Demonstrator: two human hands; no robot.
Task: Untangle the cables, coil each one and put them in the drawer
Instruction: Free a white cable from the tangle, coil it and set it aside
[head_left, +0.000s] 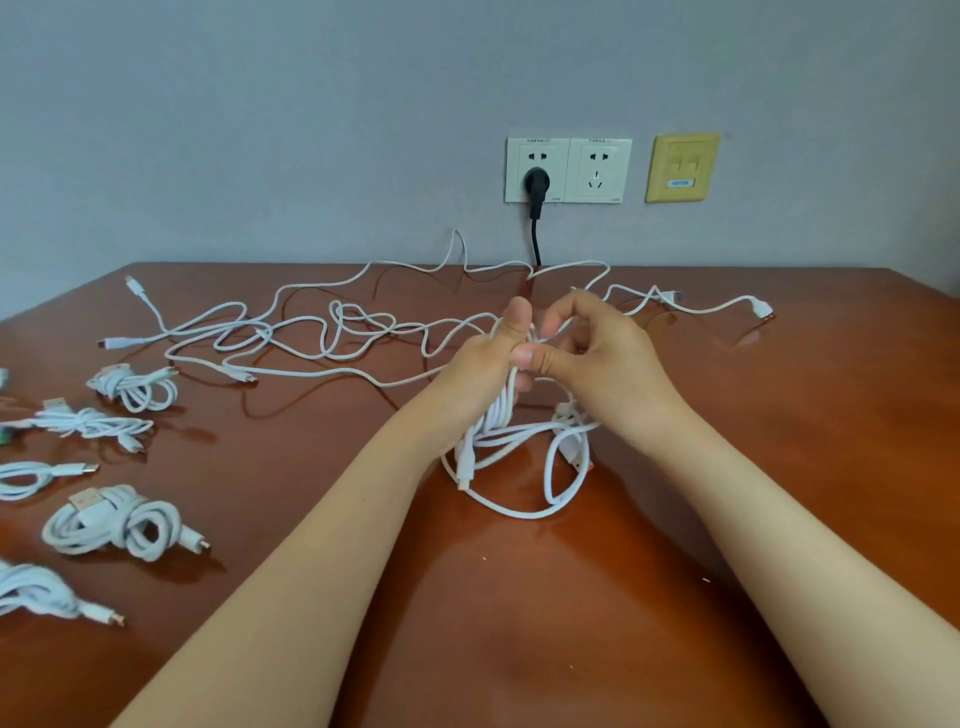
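My left hand (488, 358) grips a half-wound coil of white cable (498, 415) above the middle of the brown table (779, 415). Its loops hang down to the tabletop. My right hand (597, 353) pinches a strand of the same cable just right of the left thumb. A loose tangle of white cables (332, 332) sprawls across the far side of the table, with one end (761, 307) lying at the right. Several coiled white cables lie along the left edge, among them a thick coiled bundle (117, 522) and a smaller coiled bundle (135, 387). No drawer is in view.
On the grey wall behind the table are a double socket (569, 170) with a black plug (536, 187) in it, and a yellow data outlet (681, 167). The black cord drops behind the table's far edge.
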